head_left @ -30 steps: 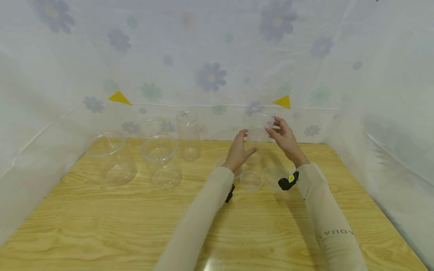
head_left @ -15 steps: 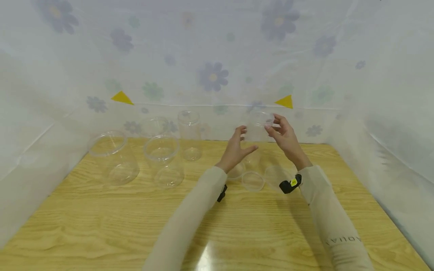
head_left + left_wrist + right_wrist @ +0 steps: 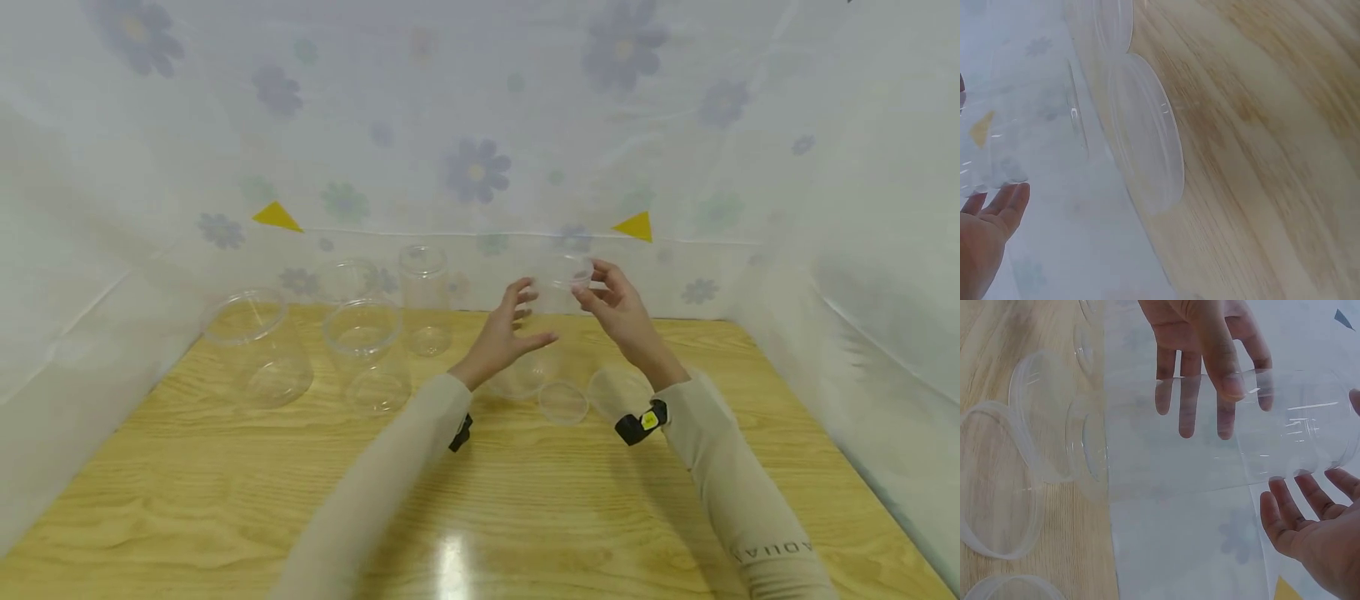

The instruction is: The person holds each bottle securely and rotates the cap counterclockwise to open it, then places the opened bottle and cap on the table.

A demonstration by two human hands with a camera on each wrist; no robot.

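Right hand (image 3: 618, 312) fingers pinching clear jar (image 3: 558, 287) rim above desk (image 3: 225, 492), left hand (image 3: 504, 333) open, fingers spread beside jar, loose lids (image 3: 562, 402) below

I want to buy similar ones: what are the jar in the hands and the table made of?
The jar looks like clear glossy plastic, possibly glass: fingers show straight through it. The table shows light wood grain with a shiny reflective finish, perhaps laminate.

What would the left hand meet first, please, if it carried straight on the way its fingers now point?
Most likely the clear jar that the right hand holds above the table. The left hand has open fingers reaching up toward the jar's side; from the head view the gap looks small, though depth is uncertain.
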